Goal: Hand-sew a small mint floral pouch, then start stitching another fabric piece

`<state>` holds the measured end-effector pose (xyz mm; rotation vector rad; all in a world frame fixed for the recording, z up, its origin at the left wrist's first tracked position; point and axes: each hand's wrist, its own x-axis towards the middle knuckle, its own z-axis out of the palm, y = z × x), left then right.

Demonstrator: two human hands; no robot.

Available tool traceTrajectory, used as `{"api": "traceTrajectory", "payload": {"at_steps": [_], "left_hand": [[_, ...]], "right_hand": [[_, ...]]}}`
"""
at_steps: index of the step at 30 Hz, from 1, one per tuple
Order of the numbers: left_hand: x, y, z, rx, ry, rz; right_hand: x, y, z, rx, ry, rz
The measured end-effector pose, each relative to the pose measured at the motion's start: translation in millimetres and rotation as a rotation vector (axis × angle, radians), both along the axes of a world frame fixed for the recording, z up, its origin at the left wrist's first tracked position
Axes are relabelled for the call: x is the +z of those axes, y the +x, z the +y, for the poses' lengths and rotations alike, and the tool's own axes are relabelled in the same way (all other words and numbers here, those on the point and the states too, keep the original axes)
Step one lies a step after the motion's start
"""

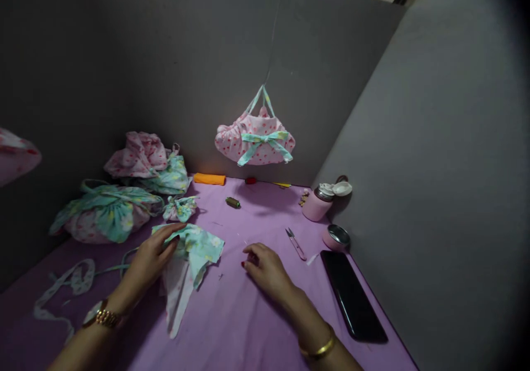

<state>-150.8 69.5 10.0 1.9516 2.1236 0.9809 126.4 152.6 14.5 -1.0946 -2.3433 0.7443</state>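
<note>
My left hand [154, 258] lies with fingers stretched flat on a folded piece of mint floral and pale pink cloth [191, 260] on the purple table [232, 327]. My right hand [265, 269] rests to the right of the cloth, fingers curled down with the tips pinched at the table; whatever they hold is too small to make out. Small thread snips [295, 243] lie just beyond the right hand. A green thread spool [232, 202] sits farther back.
A pink dotted fabric bag [255, 139] with a mint bow hangs on the grey partition. More fabric bags [107, 213] are piled at the left, with a cloth strip [70, 282]. A pink flask [318, 203], its cup [336, 237] and a black phone [351, 296] stand right.
</note>
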Motion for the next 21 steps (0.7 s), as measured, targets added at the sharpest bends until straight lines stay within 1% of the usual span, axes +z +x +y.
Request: {"api": "traceTrajectory", "payload": {"at_steps": [3,6,9,12,14,16,18,21], "left_hand": [[0.1,-19.2,-7.2,-0.044,-0.054,0.022],[-8.5,-24.7,-9.6,-0.032,-0.092,0.043],[-14.5,-25.3,-8.3,0.035,-0.103,0.030],[-10.9,-26.9,-7.3,0.087,-0.093,-0.032],[-3.0,-28.2,-7.7,0.117,-0.066,-0.097],[9.1,-28.7,-8.6,0.139,-0.026,-0.175],[25.3,-27.4,-9.7,0.147,0.022,-0.263],[56.9,-19.6,-12.6,0.133,0.103,-0.389]], "right_hand": [[-4.0,-36.6,-10.1,0.115,-0.021,0.034],[-8.5,-62.2,-13.1,0.132,-0.039,0.067],[-11.0,-72.5,-8.9,0.096,-0.073,0.134],[-9.5,-71.6,-2.0,0.041,-0.121,0.255],[-6.2,-68.7,2.6,-0.004,-0.163,0.357],[-0.7,-65.8,7.2,-0.052,-0.225,0.466],[7.7,-63.1,11.8,-0.096,-0.303,0.576],[28.2,-58.0,17.1,-0.146,-0.400,0.743]]}}
